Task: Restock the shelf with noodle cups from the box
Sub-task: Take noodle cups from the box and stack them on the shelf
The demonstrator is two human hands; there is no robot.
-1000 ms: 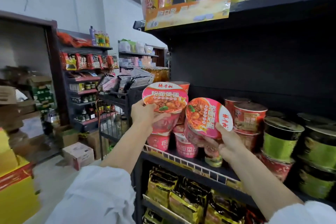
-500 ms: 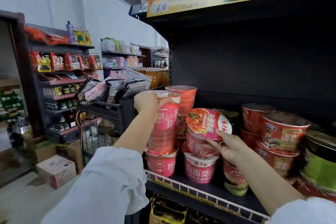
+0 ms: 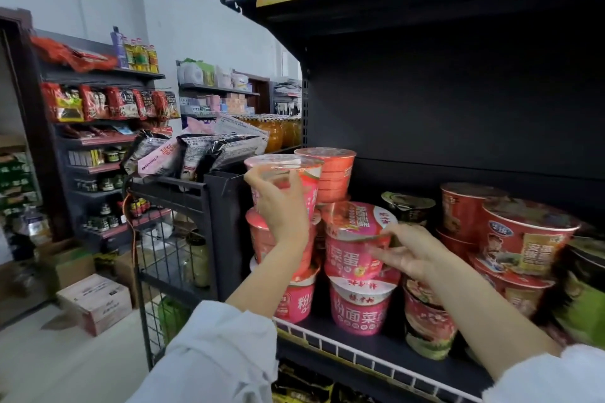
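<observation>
A: Where do the noodle cups stand on the shelf [image 3: 376, 355]?

B: At its left end, behind the white wire front rail [image 3: 330, 342]; two pink stacks side by side. The left hand [image 3: 284, 209] is wrapped around the top pink cup [image 3: 309, 180] of the left stack, which sits three high at the shelf's left front corner; the right hand [image 3: 412, 253] has its fingers spread and only touching the lid rim of the tilted pink cup [image 3: 358, 239] on the two-high stack beside it, so I judge that one set down, nearly let go.

A: So how far along?

B: Partway, I'd say; red cups [image 3: 523, 239] and green cups fill the right end, but much dark space above the stacks stays free.

A: And the box?

B: A carton [image 3: 95, 303] lies on the floor to the left; whether it's the source, I cannot tell.
</observation>
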